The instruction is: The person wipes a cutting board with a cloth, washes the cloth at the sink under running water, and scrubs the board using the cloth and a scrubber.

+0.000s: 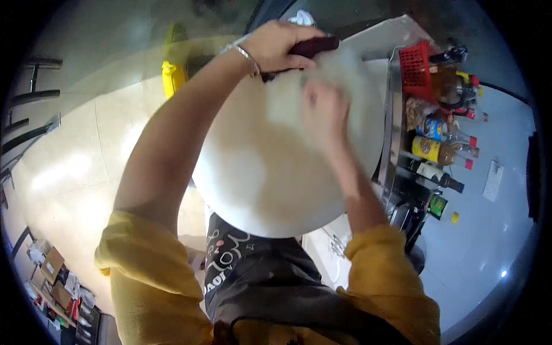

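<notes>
My left hand (pixel 275 49), with a bracelet at the wrist, is closed over a dark reddish-brown elongated piece (pixel 315 47) at the far edge of the round white board (pixel 247 172). The piece sticks out on both sides of the hand; I cannot make out its kind. Just nearer to me and to the right, my right hand (pixel 326 112) is curled into a fist above the board, smeared by motion. A pale blur surrounds its front, and whatever it grips cannot be made out.
Along the right, a counter (pixel 391 123) bears a red basket (pixel 415 70), several sauce bottles (pixel 440 150) and a bottle with a green label (pixel 438 206). A yellow bin (pixel 171 79) stands on the floor at left. Boxes (pixel 53 264) sit at the lower left.
</notes>
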A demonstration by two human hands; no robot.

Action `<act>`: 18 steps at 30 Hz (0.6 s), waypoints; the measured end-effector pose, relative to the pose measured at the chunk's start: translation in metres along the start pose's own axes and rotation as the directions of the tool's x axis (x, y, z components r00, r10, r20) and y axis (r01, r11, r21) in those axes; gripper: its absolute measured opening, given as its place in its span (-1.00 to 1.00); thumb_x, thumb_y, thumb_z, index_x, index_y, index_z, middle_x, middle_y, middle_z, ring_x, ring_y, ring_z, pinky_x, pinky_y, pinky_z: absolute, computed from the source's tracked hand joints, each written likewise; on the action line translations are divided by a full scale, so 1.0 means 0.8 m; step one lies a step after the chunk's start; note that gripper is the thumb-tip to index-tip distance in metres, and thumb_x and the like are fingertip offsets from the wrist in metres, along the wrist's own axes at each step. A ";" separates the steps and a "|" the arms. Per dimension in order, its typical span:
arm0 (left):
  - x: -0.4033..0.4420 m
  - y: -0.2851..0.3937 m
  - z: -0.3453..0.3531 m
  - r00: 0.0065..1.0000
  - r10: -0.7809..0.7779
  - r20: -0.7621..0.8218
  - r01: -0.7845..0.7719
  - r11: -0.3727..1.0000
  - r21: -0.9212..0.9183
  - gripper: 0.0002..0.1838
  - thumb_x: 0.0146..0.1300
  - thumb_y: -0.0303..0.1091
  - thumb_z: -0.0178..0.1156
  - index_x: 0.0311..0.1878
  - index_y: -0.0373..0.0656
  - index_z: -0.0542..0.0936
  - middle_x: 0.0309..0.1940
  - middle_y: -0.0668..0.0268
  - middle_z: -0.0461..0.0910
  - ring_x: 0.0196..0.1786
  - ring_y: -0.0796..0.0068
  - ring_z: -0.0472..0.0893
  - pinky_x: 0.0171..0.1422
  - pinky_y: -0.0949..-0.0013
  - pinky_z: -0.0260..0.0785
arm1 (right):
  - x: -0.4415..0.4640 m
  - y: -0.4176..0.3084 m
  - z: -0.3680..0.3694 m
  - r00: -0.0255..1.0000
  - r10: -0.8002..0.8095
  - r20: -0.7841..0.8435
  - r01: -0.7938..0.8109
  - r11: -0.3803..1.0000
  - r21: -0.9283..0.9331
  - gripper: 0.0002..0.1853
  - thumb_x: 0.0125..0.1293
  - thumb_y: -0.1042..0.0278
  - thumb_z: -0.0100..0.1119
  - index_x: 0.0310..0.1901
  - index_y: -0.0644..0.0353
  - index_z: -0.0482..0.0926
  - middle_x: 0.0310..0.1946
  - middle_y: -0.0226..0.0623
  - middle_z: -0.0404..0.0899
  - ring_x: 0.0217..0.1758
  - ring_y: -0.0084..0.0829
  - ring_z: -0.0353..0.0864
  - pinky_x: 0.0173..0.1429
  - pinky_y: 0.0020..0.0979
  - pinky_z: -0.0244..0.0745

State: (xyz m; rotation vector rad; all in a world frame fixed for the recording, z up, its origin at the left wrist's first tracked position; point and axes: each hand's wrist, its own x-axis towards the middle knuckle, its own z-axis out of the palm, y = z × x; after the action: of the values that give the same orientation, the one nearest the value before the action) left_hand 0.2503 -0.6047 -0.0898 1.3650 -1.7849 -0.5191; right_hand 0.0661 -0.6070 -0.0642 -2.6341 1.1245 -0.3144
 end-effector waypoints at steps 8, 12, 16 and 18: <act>0.008 -0.008 -0.003 0.991 0.072 -0.112 -0.075 0.997 -0.024 -0.62 0.14 -0.21 0.18 0.05 0.01 0.47 -0.23 0.13 0.57 -0.13 0.07 0.54 -0.02 0.19 0.38 | 0.055 0.011 0.012 0.952 -0.186 -0.244 0.165 0.981 -0.104 -0.86 0.14 0.40 0.12 -0.52 0.24 0.48 -0.48 -0.10 0.50 -0.37 -0.09 0.51 -0.30 -0.15 0.40; 0.006 -0.012 0.000 0.991 0.104 -0.089 -0.104 0.995 0.001 -0.59 0.12 -0.31 0.22 0.07 -0.08 0.45 -0.06 0.14 0.54 -0.01 0.14 0.52 0.10 0.24 0.35 | -0.090 0.037 -0.012 0.959 -0.277 -0.064 0.275 0.961 -0.037 -0.98 0.10 0.51 0.16 -0.46 0.21 0.53 -0.41 -0.03 0.53 -0.33 -0.06 0.52 -0.18 -0.12 0.42; 0.009 -0.006 0.001 0.997 0.035 -0.068 -0.033 0.999 0.032 -0.60 0.11 -0.32 0.23 0.05 -0.07 0.46 -0.08 0.13 0.54 -0.04 0.09 0.52 0.07 0.22 0.37 | -0.100 0.092 -0.026 0.976 -0.122 -0.180 0.085 0.976 -0.201 -0.95 0.10 0.50 0.15 -0.48 0.24 0.53 -0.42 -0.08 0.55 -0.35 -0.16 0.56 -0.20 -0.17 0.43; 0.005 0.001 -0.003 0.995 0.039 -0.092 -0.037 0.999 0.025 -0.60 0.11 -0.34 0.22 0.06 -0.03 0.46 -0.11 0.14 0.55 -0.07 0.09 0.53 0.05 0.23 0.37 | 0.009 0.111 -0.033 0.973 0.134 -0.187 -0.175 0.959 -0.223 -0.84 0.19 0.36 0.08 -0.45 0.26 0.52 -0.50 -0.12 0.52 -0.39 -0.15 0.53 -0.24 -0.20 0.41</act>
State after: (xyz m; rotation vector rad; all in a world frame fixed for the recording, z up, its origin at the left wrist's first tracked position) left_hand 0.2514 -0.6083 -0.0867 1.3468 -1.7424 -0.4095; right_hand 0.0039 -0.6754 -0.0671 -2.7413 1.5023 -0.4012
